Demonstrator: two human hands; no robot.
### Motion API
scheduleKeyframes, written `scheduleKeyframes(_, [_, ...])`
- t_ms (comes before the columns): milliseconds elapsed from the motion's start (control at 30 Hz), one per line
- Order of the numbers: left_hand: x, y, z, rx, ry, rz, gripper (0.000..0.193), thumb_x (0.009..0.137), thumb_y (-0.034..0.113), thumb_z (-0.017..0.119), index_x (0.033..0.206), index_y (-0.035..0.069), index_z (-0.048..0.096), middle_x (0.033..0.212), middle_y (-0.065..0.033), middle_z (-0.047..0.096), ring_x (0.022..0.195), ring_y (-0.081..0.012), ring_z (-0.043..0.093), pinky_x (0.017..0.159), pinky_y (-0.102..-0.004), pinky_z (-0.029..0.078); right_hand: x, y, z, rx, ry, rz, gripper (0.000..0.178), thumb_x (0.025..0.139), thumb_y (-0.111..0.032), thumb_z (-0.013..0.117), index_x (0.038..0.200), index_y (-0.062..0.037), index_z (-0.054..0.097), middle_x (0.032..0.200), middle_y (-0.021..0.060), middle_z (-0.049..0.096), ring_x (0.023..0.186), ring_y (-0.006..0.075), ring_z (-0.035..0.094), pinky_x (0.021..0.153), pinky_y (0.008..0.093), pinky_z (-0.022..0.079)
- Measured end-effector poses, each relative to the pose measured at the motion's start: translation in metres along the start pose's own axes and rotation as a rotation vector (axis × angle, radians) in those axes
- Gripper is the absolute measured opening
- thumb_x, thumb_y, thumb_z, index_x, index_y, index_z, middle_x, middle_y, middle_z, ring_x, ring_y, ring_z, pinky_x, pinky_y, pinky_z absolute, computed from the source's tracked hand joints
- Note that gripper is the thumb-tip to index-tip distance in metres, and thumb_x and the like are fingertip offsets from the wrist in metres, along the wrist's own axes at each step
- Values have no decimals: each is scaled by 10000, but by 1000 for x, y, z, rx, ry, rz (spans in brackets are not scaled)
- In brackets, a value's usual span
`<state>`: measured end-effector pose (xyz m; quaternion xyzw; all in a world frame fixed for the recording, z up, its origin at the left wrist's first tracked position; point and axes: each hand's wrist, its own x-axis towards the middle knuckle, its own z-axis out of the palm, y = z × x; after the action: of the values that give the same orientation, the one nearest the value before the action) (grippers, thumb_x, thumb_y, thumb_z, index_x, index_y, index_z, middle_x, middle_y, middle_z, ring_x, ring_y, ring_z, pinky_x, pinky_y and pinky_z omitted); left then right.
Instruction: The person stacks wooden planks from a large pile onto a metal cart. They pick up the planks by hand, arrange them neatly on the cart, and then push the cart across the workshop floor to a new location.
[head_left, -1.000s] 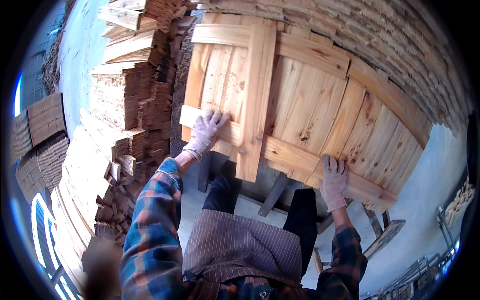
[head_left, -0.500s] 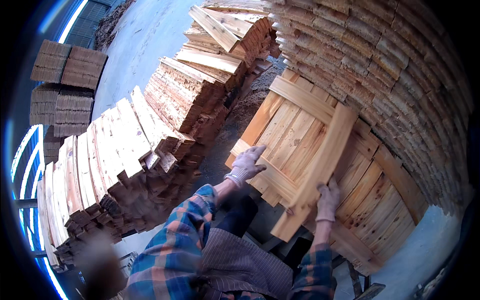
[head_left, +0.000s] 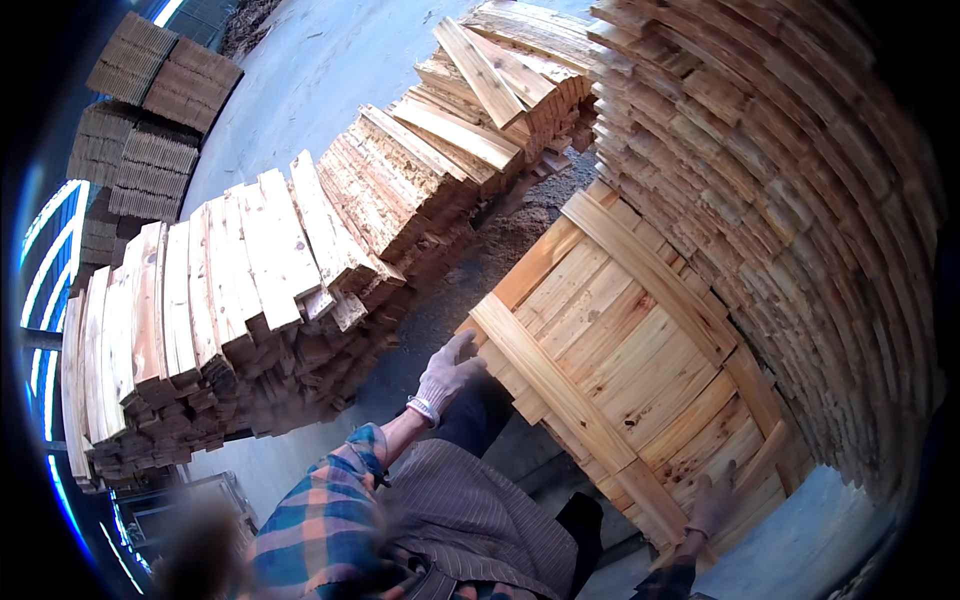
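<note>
In front of me lies a panel of pale, knotty boards point(head_left: 620, 360) with longer strips along its two sides. My left hand point(head_left: 448, 378), in a light knitted glove, is by the panel's left edge, fingers apart and holding nothing. At the panel's near right end, my gloved right hand point(head_left: 712, 502) is on a wooden board point(head_left: 768, 456) that lies slantwise across the planks. That hand is shaded and slightly blurred, and part of its grip is hidden.
A long row of stacked planks point(head_left: 200, 300) curves along the left, with loose boards point(head_left: 480, 75) on its far end. A tall wall of stacked wood point(head_left: 760, 190) rises close on the right. Dark bundles point(head_left: 150, 170) stand at far left. Sawdust point(head_left: 515, 225) covers the floor between the stacks.
My right hand and the wooden board have moved from the panel's middle to its near right end. My left hand has come off the side strip toward me. The view has shifted.
</note>
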<state>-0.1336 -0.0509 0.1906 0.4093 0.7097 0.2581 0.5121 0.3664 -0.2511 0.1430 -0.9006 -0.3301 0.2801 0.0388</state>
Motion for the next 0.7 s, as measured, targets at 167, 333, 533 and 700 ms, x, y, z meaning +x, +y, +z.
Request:
scheduleKeyframes(167, [102,38,-34,-222,74,93,627,828,18,658,1400,-22,405,1129,-72,575,996,-140,572,877,-248,477,4,-235,60,278,-209,-287,781,810,-84,627,1498,-81,258,1401,267,428,1266,356,472,999,357,444])
scheduleKeyframes(333, [193,84,-109,-429,252,206,711,841,70,694,1440,-29,323,1239,-120,496,1027,-153,571,881,-252,480,41,-492,107,481,-393,-663,869,749,-171,749,1479,-89,286,1290,274,512,1213,411,498,987,443,436])
scheduleKeyframes(533, [253,95,-156,607,438,575,952,705,323,821,1467,71,307,1408,-218,411,1317,-345,391,1085,-427,337,53,-665,123,-31,-254,-914,958,708,-263,799,1491,-138,261,1383,232,438,1262,378,453,1028,417,399])
scheduleKeyframes(700, [291,74,-143,1069,311,280,1118,591,489,812,1492,128,257,1478,-258,249,1386,-434,221,1126,-584,172,41,-726,182,-202,-301,-1081,1021,659,-187,829,1498,-182,246,1374,224,453,1236,382,481,1024,401,430])
